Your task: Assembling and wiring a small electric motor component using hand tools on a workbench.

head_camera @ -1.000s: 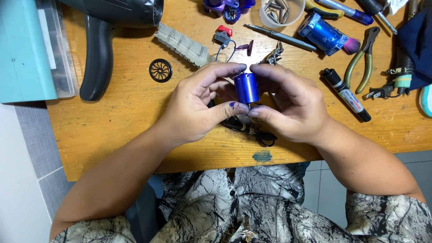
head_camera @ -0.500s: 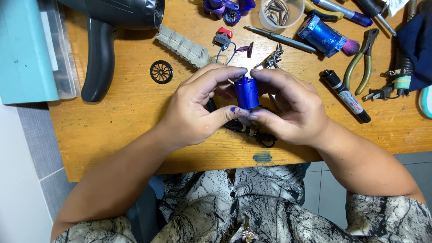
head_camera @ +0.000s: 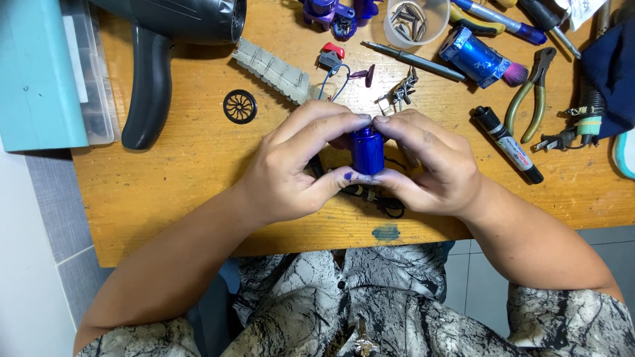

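A small blue cylinder (head_camera: 367, 151) stands upright between both my hands above the wooden table (head_camera: 172, 178). My left hand (head_camera: 294, 165) pinches it from the left with thumb below and fingers over its top. My right hand (head_camera: 430, 162) grips it from the right in the same way. Blue stains mark my fingertips. Black wires (head_camera: 380, 198) lie on the table under my hands.
A black hair dryer (head_camera: 165, 39) lies at the back left beside a teal box (head_camera: 36, 73). A small black wheel (head_camera: 239, 106), a grey ribbed piece (head_camera: 272, 69), a second blue cylinder (head_camera: 473, 56), pliers (head_camera: 532, 96), a marker (head_camera: 508, 142) and screwdrivers lie around.
My hands and the blue cylinder have stayed almost in place; my fingers have closed a little more over its top.
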